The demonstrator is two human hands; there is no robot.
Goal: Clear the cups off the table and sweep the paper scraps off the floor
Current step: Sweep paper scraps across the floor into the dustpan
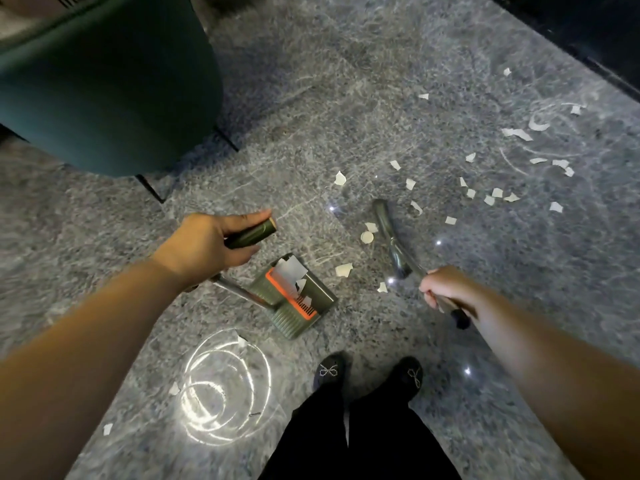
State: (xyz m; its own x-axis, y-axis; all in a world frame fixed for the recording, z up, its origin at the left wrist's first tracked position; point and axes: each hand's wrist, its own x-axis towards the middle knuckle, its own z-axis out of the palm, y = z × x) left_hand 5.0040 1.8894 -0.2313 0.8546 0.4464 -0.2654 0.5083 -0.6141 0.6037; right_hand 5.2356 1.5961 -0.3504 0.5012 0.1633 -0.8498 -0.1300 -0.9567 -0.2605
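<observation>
The left hand (207, 242) has its fingers curled round the dark green dustpan handle (252, 233); the olive plastic dustpan (294, 296) with an orange comb sits at centre frame, a few scraps already in it. The right hand (446, 289) grips the shaft of the dark broom (391, 237), its head among white torn paper scraps (408, 183) scattered toward the right and upper right on the grey speckled stone floor (346, 98). The scraps look featherlight and likely to flutter on the glossy floor, so short, gentle strokes would suit.

no legible text, perhaps for the blur
</observation>
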